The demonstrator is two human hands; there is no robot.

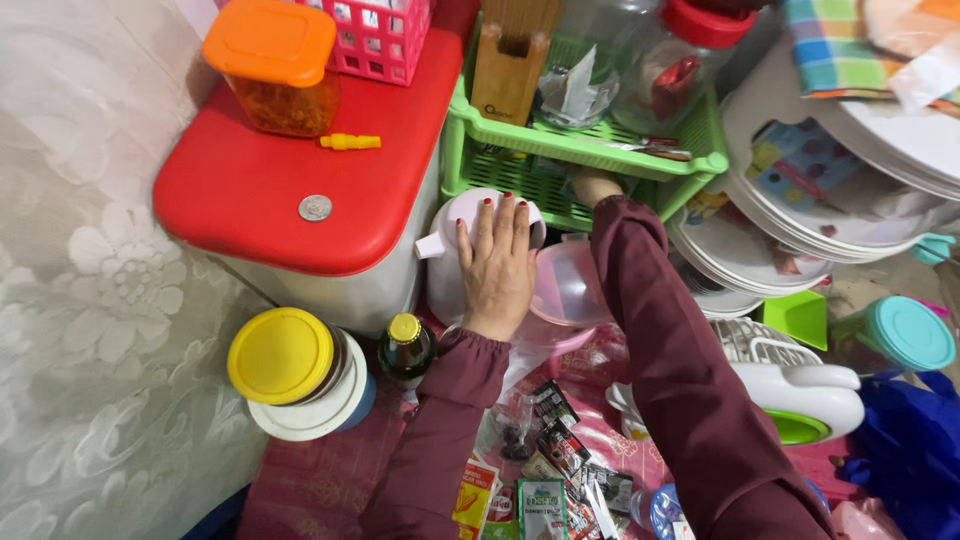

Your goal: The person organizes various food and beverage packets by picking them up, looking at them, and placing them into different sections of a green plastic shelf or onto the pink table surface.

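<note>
Left hand (497,262) is lying flat, palm down, fingers spread and released, on the lid of a pale pink-white plastic jug (455,262); red nail polish is showing. Jug is a rounded cylinder with a short spout sticking out on the side facing the red-lidded white bin (290,190), and it is standing upright, touching that bin's front corner. Right hand (596,185) is reaching past the jug into the lower shelf of the green plastic rack (590,150) behind it; fingers are hidden inside, so cannot tell if they are gripping anything. Maroon sleeves are covering both arms. Clear pink bowl (568,288) is sitting just beside the jug, under the right forearm. Dark bottle with gold cap (405,345) and yellow-lidded jar (285,358) are standing in front of the jug, near the bin's base. Sachets (545,460) are lying scattered further in front
</note>
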